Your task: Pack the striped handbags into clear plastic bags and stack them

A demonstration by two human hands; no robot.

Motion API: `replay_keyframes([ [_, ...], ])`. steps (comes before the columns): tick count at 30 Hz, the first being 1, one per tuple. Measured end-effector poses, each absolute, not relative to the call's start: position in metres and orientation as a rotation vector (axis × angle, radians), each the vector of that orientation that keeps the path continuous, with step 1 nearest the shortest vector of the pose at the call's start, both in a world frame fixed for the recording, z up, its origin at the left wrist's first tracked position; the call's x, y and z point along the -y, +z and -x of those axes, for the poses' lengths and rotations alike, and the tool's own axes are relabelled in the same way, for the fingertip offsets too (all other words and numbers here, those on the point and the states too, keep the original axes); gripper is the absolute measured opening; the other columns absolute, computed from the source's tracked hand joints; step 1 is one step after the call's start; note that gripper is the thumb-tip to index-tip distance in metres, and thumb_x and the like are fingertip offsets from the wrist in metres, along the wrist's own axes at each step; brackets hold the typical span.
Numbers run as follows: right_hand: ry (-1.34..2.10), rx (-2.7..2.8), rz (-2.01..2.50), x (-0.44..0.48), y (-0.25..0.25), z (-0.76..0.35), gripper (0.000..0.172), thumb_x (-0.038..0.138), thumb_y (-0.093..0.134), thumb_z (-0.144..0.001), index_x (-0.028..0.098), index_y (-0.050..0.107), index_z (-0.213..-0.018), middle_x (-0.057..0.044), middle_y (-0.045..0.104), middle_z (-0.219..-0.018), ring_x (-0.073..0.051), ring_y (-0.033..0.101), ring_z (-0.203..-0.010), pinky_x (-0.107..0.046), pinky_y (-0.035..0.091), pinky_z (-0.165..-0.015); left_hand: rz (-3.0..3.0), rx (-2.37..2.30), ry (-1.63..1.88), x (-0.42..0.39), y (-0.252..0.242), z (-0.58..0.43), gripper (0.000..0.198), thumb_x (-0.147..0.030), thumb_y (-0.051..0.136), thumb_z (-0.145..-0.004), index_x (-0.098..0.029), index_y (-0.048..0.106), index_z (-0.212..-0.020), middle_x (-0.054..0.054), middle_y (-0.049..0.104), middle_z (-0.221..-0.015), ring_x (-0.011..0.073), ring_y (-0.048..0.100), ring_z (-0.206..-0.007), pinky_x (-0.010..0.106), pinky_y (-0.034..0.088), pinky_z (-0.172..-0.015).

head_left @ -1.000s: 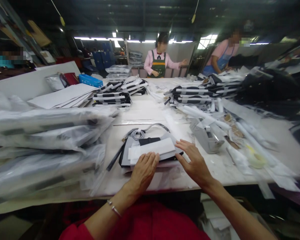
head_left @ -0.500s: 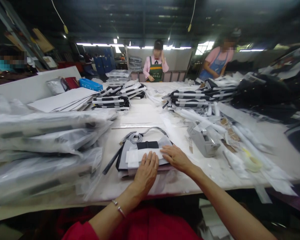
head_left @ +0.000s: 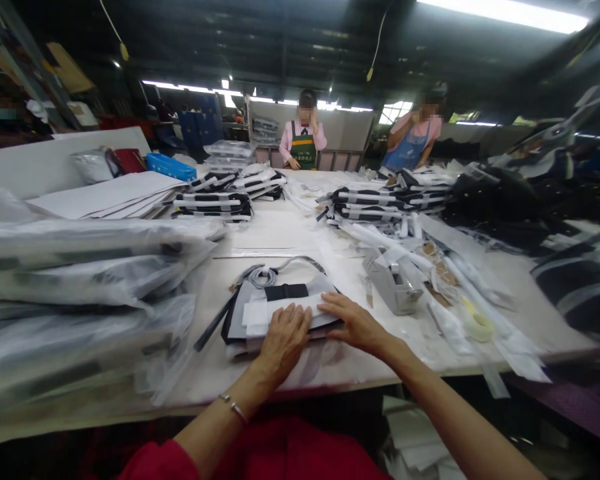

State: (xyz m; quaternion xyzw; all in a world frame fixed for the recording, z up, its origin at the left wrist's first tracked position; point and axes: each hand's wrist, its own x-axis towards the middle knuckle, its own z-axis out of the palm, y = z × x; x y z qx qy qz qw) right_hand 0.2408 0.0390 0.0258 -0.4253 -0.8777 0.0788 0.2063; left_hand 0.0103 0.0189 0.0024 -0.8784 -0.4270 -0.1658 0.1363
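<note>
Crosswise on the bag, which lay on the desk, the white strip ran left to right; the left hand rested flat mid-strip, unclenched; the right hand, fingers parted, lay nearer its right end.

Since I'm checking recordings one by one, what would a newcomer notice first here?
First, the gray and black bag near the middle, its white strip under the left hand, the right hand at the strip's right end. Next, the plastic-wrapped packages stacked at left, and the bright blue box beyond them.
</note>
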Motion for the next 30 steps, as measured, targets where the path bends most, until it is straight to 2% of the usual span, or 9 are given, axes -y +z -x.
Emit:
replay_keyframes([
  [5, 0.099, 2.468, 1.132, -0.04, 0.016, -0.242, 0.056, 0.01, 0.074, -0.074, 0.021, 0.062, -0.127, -0.011, 0.059, -0.136, -0.027, 0.054, -0.126, -0.044, 0.046, -0.107, 2.554, 1.214, -0.367, -0.017, 0.0, -0.011, 0.05, -0.024, 0.056, -0.092, -0.012, 0.046, -0.139, 0.016, 0.056, -0.136, 0.0337, 0.049, -0.128, 0.052, 0.042, -0.103],
  [9, 0.045, 2.424, 1.116, -0.035, 0.006, -0.241, 0.054, 0.008, 0.067, -0.077, 0.022, 0.061, -0.129, -0.01, 0.059, -0.137, -0.027, 0.054, -0.127, -0.047, 0.047, -0.105, 2.488, 1.166, -0.258, -0.012, -0.002, -0.022, 0.045, -0.009, 0.041, -0.093, -0.006, 0.048, -0.137, 0.02, 0.057, -0.135, 0.0345, 0.05, -0.129, 0.05, 0.041, -0.105],
  [16, 0.135, 2.338, 1.116, -0.036, 0.009, -0.24, 0.051, 0.015, 0.067, -0.08, 0.023, 0.061, -0.129, -0.01, 0.061, -0.134, -0.026, 0.056, -0.126, -0.047, 0.046, -0.105, 2.5, 1.176, -0.256, -0.01, 0.007, -0.043, 0.042, -0.006, 0.037, -0.092, 0.0, 0.049, -0.132, 0.027, 0.061, -0.122, 0.0326, 0.056, -0.12, 0.047, 0.043, -0.1],
  [18, 0.139, 2.252, 1.111, -0.03, 0.021, -0.241, 0.05, 0.02, 0.068, -0.082, 0.021, 0.059, -0.131, -0.011, 0.062, -0.133, -0.026, 0.056, -0.125, -0.047, 0.046, -0.106, 2.547, 1.125, -0.26, -0.012, 0.013, -0.039, 0.039, -0.006, 0.037, -0.092, 0.0, 0.051, -0.128, 0.025, 0.063, -0.115, 0.0309, 0.059, -0.112, 0.045, 0.046, -0.094],
  [20, 0.096, 2.093, 1.115, -0.017, 0.033, -0.244, 0.039, 0.023, 0.066, -0.086, 0.022, 0.062, -0.125, -0.01, 0.066, -0.125, -0.025, 0.059, -0.12, -0.046, 0.048, -0.103, 2.577, 1.106, -0.276, -0.016, 0.021, -0.032, 0.038, -0.006, 0.037, -0.091, -0.002, 0.051, -0.126, 0.021, 0.065, -0.107, 0.0287, 0.061, -0.102, 0.042, 0.048, -0.088],
  [22, 0.057, 1.943, 1.116, 0.002, 0.044, -0.247, 0.021, 0.024, 0.061, -0.091, 0.023, 0.067, -0.111, -0.008, 0.072, -0.109, -0.023, 0.065, -0.106, -0.042, 0.053, -0.095, 2.601, 1.111, -0.297, -0.022, 0.03, -0.024, 0.039, -0.007, 0.041, -0.089, -0.005, 0.051, -0.126, 0.017, 0.065, -0.101, 0.0272, 0.061, -0.096, 0.04, 0.048, -0.083],
  [24, 0.068, 1.886, 1.116, 0.02, 0.048, -0.251, 0.011, 0.023, 0.059, -0.092, 0.024, 0.068, -0.098, -0.005, 0.073, -0.092, -0.02, 0.069, -0.09, -0.037, 0.056, -0.083, 2.632, 1.122, -0.314, -0.029, 0.04, -0.017, 0.043, -0.009, 0.046, -0.084, -0.006, 0.05, -0.127, 0.014, 0.064, -0.099, 0.0267, 0.061, -0.092, 0.039, 0.048, -0.081],
  [27, 0.151, 1.924, 1.107, 0.037, 0.043, -0.252, 0.009, 0.024, 0.059, -0.092, 0.023, 0.068, -0.091, -0.004, 0.073, -0.085, -0.019, 0.069, -0.08, -0.033, 0.056, -0.073, 2.671, 1.15, -0.325, -0.041, 0.058, -0.006, 0.048, -0.012, 0.053, -0.077, -0.009, 0.051, -0.125, 0.012, 0.066, -0.098, 0.0261, 0.062, -0.09, 0.039, 0.048, -0.083],
  [30, 0.239, 1.92, 1.166, 0.032, 0.033, -0.248, 0.011, 0.027, 0.059, -0.092, 0.023, 0.069, -0.091, -0.004, 0.073, -0.089, -0.019, 0.069, -0.084, -0.033, 0.056, -0.077, 2.685, 1.232, -0.331, -0.051, 0.077, 0.003, 0.051, -0.015, 0.055, -0.075, -0.013, 0.052, -0.126, 0.01, 0.068, -0.102, 0.0259, 0.064, -0.092, 0.039, 0.048, -0.085],
])
